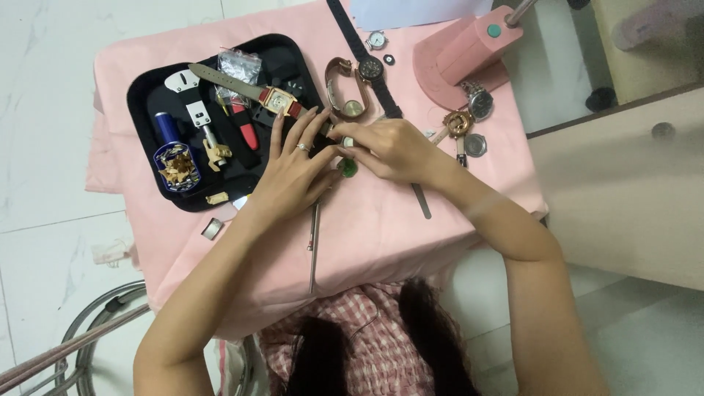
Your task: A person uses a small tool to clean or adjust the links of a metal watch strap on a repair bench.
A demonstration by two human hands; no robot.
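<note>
Where both curled hands meet, left hand (293, 165) and right hand (389, 150) pinch a mostly hidden green piece (347, 168).

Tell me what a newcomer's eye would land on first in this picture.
First the two hands, left hand and right hand, meeting at the middle of the pink cloth over a small green piece. Next the black tray at the left, filled with small tools and a rectangular watch with a red strap. At the top right stands a pink lamp base, with more watches beside it.

Small table (440, 242) under pink cloth (367, 227): black tray (147, 95), watches (370, 70), pink lamp (462, 55)
</note>
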